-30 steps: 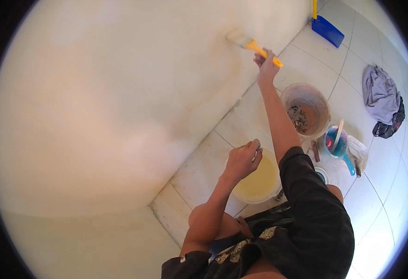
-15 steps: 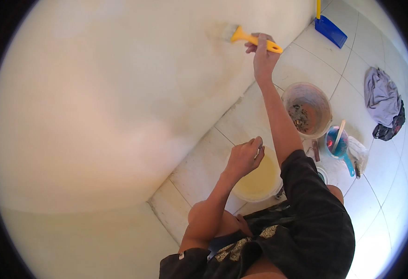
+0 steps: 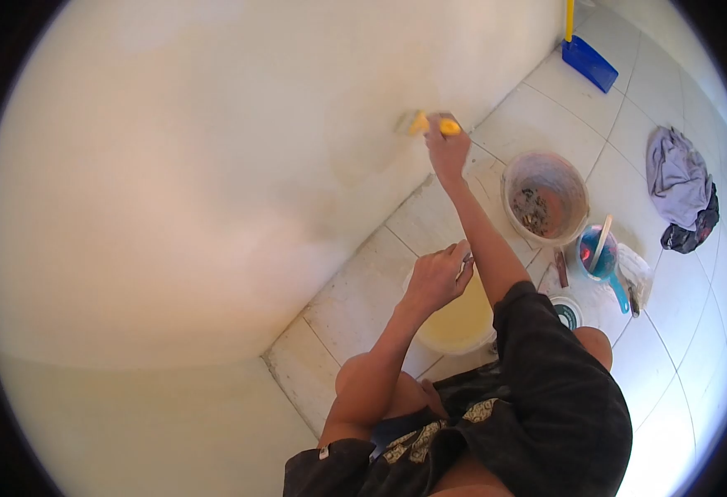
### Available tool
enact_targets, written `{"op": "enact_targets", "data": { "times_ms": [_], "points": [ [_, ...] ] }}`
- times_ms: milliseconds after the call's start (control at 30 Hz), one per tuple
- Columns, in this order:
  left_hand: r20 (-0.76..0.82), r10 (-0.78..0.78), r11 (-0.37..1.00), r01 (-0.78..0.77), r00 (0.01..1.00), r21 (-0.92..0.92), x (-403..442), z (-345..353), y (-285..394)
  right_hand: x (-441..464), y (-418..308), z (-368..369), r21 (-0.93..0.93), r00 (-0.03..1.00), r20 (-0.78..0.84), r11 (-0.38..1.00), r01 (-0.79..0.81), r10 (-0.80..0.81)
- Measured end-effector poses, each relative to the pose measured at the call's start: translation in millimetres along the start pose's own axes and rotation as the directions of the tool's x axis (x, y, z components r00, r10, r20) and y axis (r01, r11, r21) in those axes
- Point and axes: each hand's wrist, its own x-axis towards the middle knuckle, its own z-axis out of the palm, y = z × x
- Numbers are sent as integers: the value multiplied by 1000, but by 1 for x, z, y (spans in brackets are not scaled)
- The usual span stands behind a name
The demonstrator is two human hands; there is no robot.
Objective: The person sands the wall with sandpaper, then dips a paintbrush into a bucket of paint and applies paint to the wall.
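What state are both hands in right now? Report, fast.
Left hand: curled closed; whether it holds anything cannot be told.
Right hand: closed, holding the brush.

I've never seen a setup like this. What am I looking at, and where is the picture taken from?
There is no robot: these are a person's bare hands. The camera is worn on the head and looks forward and down, so the round edge is just its wide view. The right hand holds a yellow-handled brush, its bristles at the pale wall. The left hand is curled above a tub of yellow liquid; whether it holds anything is unclear. On the tiled floor are also a dirty bucket, a blue dustpan and a grey cloth.
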Motion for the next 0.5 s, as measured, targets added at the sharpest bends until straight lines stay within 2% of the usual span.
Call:
{"op": "enact_targets", "data": {
  "times_ms": [33, 100, 200, 233, 333, 433, 500],
  "points": [
    [1, 0, 1000, 0, 1000, -14, 0, -1, 0, 9, -24, 6, -23, 996, 29, 996, 90, -90],
    [11, -15, 1000, 15, 1000, -11, 0, -2, 1, 19, -77, 10, 320, 998, 67, 947, -27, 6],
    [32, -46, 999, 45, 998, 23, -3, -2, 2, 29, -103, -1, 698, 997, -3, 714, -52, 76],
    [37, -51, 998, 50, 998, 24, -3, -1, 2, 26, -98, -4, 759, 994, 3, 647, -71, 106],
    [44, -128, 987, 123, 991, 103, -7, -2, -1, 8, -46, -5, 691, 973, 26, 699, -185, 231],
    [47, -231, 956, 217, 972, 198, -13, -2, -11, -16, -4, -23, 298, 970, -12, 927, -226, 241],
    [28, -243, 950, 232, 970, 210, -15, -3, -15, -23, 11, -29, -52, 998, -15, 996, -69, 69]
  ]
}}
